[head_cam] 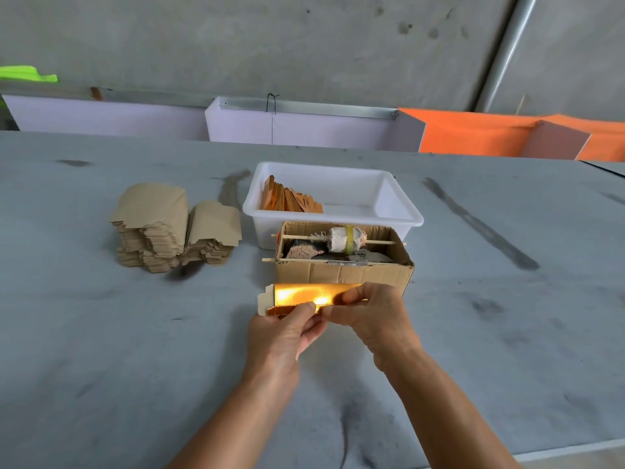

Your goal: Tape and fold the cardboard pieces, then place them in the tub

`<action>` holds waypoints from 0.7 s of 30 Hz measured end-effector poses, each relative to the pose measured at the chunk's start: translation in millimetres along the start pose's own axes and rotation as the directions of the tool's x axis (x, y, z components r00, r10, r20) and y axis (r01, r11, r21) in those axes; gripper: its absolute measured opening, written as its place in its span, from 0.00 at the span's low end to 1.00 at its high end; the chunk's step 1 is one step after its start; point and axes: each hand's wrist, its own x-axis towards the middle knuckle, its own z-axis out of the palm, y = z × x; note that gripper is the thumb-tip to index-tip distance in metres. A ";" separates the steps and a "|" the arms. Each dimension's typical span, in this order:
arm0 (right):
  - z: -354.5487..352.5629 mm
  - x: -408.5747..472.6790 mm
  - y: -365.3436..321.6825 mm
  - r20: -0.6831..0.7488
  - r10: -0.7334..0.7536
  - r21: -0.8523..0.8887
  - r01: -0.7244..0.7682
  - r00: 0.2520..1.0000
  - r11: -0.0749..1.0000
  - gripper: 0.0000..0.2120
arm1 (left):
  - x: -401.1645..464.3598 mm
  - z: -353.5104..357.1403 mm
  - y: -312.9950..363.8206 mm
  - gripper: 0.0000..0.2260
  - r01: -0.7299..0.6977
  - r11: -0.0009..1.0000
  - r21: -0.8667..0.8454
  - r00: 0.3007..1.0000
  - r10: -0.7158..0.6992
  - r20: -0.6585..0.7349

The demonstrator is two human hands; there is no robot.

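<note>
A shiny gold cardboard piece [297, 296] is held just above the table, in front of a small cardboard box. My left hand [280, 336] pinches its near edge from below left. My right hand [375, 313] pinches the same edge at the right, thumb and fingers curled over it. The two hands nearly meet at the middle of the piece. Behind the box stands a white tub [399, 204] with several folded gold pieces [291, 199] leaning in its left end. A stack of flat brown cardboard pieces [169, 228] lies at the left.
The small cardboard box [341, 274] carries a tape roll [346, 239] on a wooden stick across its top. The grey table [101, 333] is stained. White and orange panels [473, 133] line its far edge, below a concrete wall.
</note>
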 end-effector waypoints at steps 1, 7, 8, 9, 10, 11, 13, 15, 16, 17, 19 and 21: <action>-0.4 0.6 -0.5 0.007 0.005 -0.009 -0.005 1.000 1.000 0.14 | 0.3 0.2 0.1 0.04 -0.002 1.000 -0.004 1.000 0.002 0.001; -1.9 4.1 -5.4 0.047 0.031 -0.102 -0.026 0.998 0.994 0.13 | 1.5 -0.5 0.4 0.05 -0.010 1.000 0.005 1.000 0.010 0.011; -2.1 4.7 -5.9 0.053 0.037 -0.113 -0.031 0.998 0.993 0.13 | 1.4 -0.6 0.1 0.05 -0.012 1.000 0.002 1.000 0.012 0.017; -2.1 5.3 -6.5 0.060 0.047 -0.128 -0.039 0.997 0.991 0.13 | 1.3 -0.8 -0.3 0.06 -0.015 1.000 0.001 1.000 0.015 0.023; -2.0 6.2 -7.1 0.066 0.056 -0.147 -0.046 0.996 0.988 0.12 | 1.1 -0.7 -0.8 0.06 -0.016 1.000 -0.001 0.999 0.016 0.029; -1.6 7.1 -7.7 0.071 0.066 -0.168 -0.054 0.995 0.984 0.12 | 1.2 -0.7 -1.3 0.06 -0.015 1.000 -0.006 0.999 0.015 0.035; -0.2 8.9 -9.2 0.078 0.085 -0.208 -0.067 0.993 0.976 0.11 | 2.2 -1.0 -2.5 0.06 0.000 1.000 -0.024 0.999 0.000 0.040; 1.3 10.6 -10.9 0.081 0.093 -0.238 -0.071 0.992 0.969 0.11 | 4.6 -1.7 -3.7 0.07 0.034 0.999 -0.032 0.999 -0.033 0.023; 1.8 11.1 -11.8 0.082 0.094 -0.250 -0.070 0.992 0.966 0.11 | 6.0 -1.9 -4.1 0.10 0.051 0.998 -0.035 0.999 -0.051 0.008; 2.0 11.6 -12.5 0.082 0.095 -0.257 -0.071 0.992 0.964 0.11 | 7.4 -1.8 -4.1 0.13 0.062 0.997 -0.037 0.998 -0.062 -0.002; 2.1 12.6 -13.4 0.081 0.103 -0.265 -0.078 0.991 0.961 0.11 | 9.1 -0.2 -3.5 0.17 0.069 0.997 -0.045 0.998 -0.069 0.002; 2.1 13.4 -13.7 0.081 0.106 -0.276 -0.080 0.991 0.958 0.11 | 9.3 2.1 -2.5 0.22 0.089 0.994 -0.058 0.996 -0.089 0.007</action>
